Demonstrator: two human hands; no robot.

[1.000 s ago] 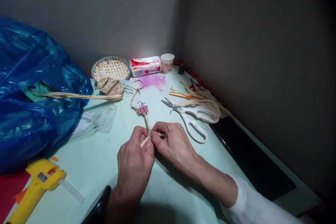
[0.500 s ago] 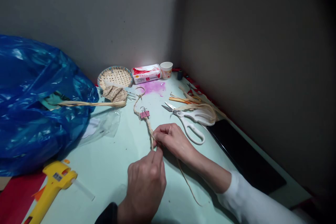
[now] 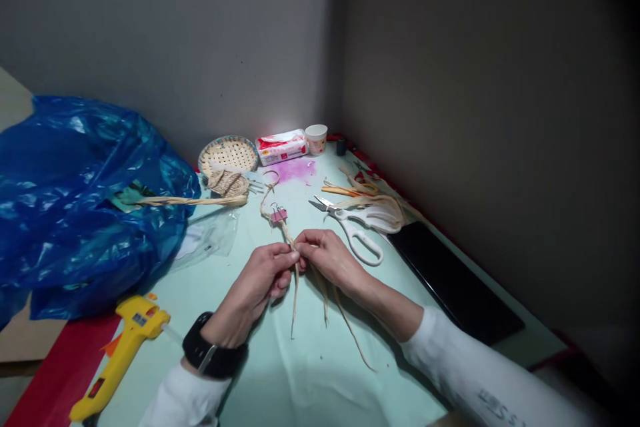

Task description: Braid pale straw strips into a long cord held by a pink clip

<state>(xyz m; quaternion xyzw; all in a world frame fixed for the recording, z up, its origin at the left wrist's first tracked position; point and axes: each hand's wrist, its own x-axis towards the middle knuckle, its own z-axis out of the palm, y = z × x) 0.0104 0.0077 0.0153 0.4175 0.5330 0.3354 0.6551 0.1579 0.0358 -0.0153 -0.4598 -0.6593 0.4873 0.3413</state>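
Observation:
A thin braided cord of pale straw-like strands (image 3: 287,232) runs from a loop at the back toward me, with a pink binder clip (image 3: 279,215) on it. My left hand (image 3: 264,273) is closed, pinching the cord's near end between thumb and fingers. Close against it, my right hand (image 3: 327,257) also pinches the strands at the same spot. Several loose strand ends (image 3: 295,307) hang below the fingers onto the table. To the right of my right hand lie white-handled scissors (image 3: 357,230), blades apart.
Left are a blue plastic bag (image 3: 95,213), a yellow glue gun (image 3: 125,353) and a clear bag (image 3: 215,240). Behind stand a woven basket (image 3: 233,152), tissue pack (image 3: 281,147) and paper cup (image 3: 316,140). A black flat panel (image 3: 450,280) lies right, near straw bundles (image 3: 367,193).
My left hand pulled down along the strands, then came back up beside the right hand. Loose ends now hang free below. The view has shifted a little to the left.

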